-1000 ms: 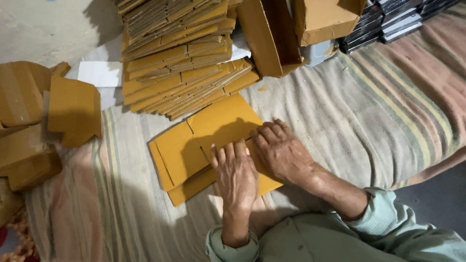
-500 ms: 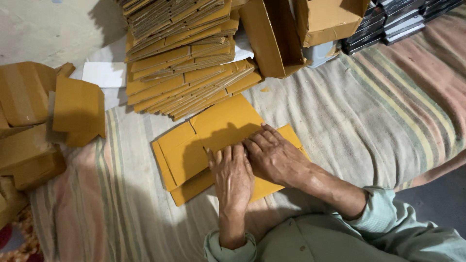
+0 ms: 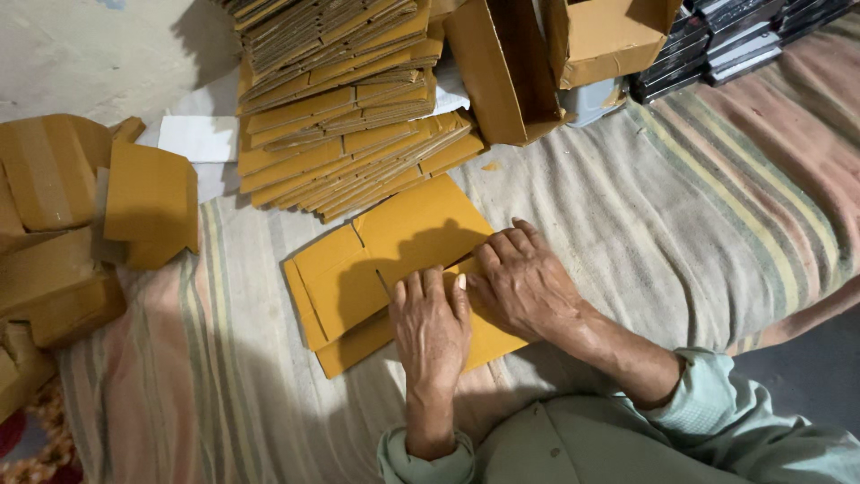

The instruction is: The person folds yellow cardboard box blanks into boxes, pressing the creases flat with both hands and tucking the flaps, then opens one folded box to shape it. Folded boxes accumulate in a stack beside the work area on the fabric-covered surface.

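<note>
Palms of left hand [image 3: 432, 327] and right hand [image 3: 520, 282] press flat, grip spread, on yellow cardboard blank [image 3: 385, 260].

Over the last second the right hand [image 3: 524, 282] has slid a little to the person's right across the flat yellow cardboard blank [image 3: 385, 260], so that its fingers now point up and left over the fold line instead of lying bunched close against the other hand. The left hand [image 3: 432, 327] has drawn slightly back toward the body, its fingertips [image 3: 428, 280] pressing flat on the lower panel near the slit. A narrow gap now shows between the two hands where they overlapped before. The blank itself seems to have turned a touch, though the camera also shifted, so that is hard to tell.
</note>
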